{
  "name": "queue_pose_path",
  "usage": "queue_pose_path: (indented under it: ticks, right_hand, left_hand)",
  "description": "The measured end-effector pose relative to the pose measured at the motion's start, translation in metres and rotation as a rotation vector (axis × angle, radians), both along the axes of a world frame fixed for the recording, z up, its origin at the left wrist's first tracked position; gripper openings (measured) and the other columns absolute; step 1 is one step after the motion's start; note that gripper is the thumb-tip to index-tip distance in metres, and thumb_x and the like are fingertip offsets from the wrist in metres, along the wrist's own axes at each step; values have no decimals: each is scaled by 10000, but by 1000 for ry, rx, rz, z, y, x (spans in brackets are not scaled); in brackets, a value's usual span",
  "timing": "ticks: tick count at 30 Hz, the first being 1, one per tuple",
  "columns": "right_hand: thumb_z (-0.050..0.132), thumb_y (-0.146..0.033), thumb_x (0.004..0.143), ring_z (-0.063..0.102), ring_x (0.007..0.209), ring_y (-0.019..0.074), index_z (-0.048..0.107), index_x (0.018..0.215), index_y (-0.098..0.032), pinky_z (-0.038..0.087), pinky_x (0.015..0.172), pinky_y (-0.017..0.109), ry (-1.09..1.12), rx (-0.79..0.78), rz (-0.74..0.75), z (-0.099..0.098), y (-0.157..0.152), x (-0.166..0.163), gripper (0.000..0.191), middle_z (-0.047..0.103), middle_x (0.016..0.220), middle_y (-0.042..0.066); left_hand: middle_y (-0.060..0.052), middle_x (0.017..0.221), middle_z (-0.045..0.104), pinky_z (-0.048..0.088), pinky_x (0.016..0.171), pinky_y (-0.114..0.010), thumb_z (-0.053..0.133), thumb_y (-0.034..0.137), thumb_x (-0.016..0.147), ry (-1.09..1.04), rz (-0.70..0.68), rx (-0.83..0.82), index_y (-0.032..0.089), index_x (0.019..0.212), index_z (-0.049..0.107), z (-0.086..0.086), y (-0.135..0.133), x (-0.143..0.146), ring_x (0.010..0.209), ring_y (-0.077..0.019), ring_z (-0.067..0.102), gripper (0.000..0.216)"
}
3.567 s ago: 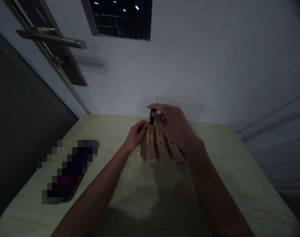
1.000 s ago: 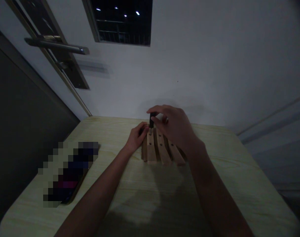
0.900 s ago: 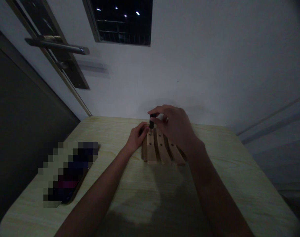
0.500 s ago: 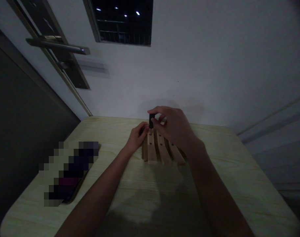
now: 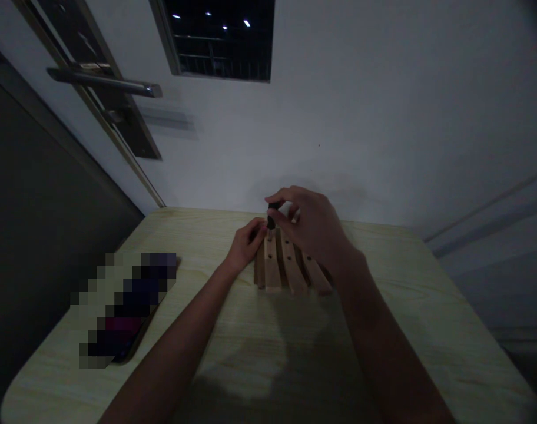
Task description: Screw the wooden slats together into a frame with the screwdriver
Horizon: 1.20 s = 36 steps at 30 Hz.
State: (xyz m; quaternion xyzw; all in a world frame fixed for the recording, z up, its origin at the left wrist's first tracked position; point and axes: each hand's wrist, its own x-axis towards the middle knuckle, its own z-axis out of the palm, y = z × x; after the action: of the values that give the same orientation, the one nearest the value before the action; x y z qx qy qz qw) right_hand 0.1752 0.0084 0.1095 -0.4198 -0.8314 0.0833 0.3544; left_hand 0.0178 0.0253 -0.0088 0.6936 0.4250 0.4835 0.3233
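Note:
Between the thumb and fingers of my right hand (image 5: 318, 222) is a small screwdriver with a black handle (image 5: 271, 223). It stands nearly upright, its metal shaft meeting the far hole of a light wooden strip (image 5: 272, 274). My left hand (image 5: 242, 246) is closed at the far left side of this slatted wooden piece, fingertips by the screwdriver's tip. Two more strips fan out to the right, the middle one (image 5: 296, 274) and the right one (image 5: 317, 277), both with dark round holes. My right hand and wrist cover part of them.
The pale wood-grain table (image 5: 233, 365) butts against a white door (image 5: 361, 118). A long metal handle (image 5: 105, 81) sticks out from the door at upper left. A phone-like device (image 5: 138, 338), mostly pixelated, lies on the table's left.
My right hand has turned slightly on the screwdriver, whose handle appears a little rotated. My left hand and the wooden strips stay in place.

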Motion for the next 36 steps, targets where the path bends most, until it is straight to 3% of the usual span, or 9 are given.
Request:
queue_pose_path:
  ticks: [4,12,19,29,36]
  right_hand:
    - [518,-181,795,610,787,152,604,1076,-251,445,684,268,-51,-21,16,1,-3,1,302,663,1004,17]
    - [504,-193,808,615,711,145,554,1080,-255,443,656,256,-84,-68,13,2,-3,0,283,664,883,-3]
    - [521,-171,808,596,722,129,576,1089,-273,436,675,247,-102,-22,35,1,-1,-1,304,657,957,-10]
    - [641,-267,758,628,711,160,648,968,-252,432,661,284,-54,-28,-118,1,0,1,211,691,875,-1]
    - [494,-245,839,633,778,170,604,1097,-230,442,681,278,-76,-19,-46,-2,-2,-3,281,685,926,39]
  left_hand:
    - [-70,911,664,474,763,-307,460,403,870,-10,4,-9,154,1022,564,0,0,0,840,-188,611,310]
    - [-64,901,663,475,736,-289,459,388,872,-12,4,-3,154,993,573,-2,1,0,811,-173,611,287]
    - [-62,936,666,474,781,-304,452,365,877,-1,-10,24,160,1043,565,-2,1,-1,860,-177,613,287]
    - [-41,899,671,470,743,-254,451,386,878,15,19,23,159,971,583,-2,2,0,817,-153,615,278]
    - [-56,923,666,464,752,-262,463,386,869,-7,-23,68,152,985,575,-4,4,-1,830,-157,608,284]
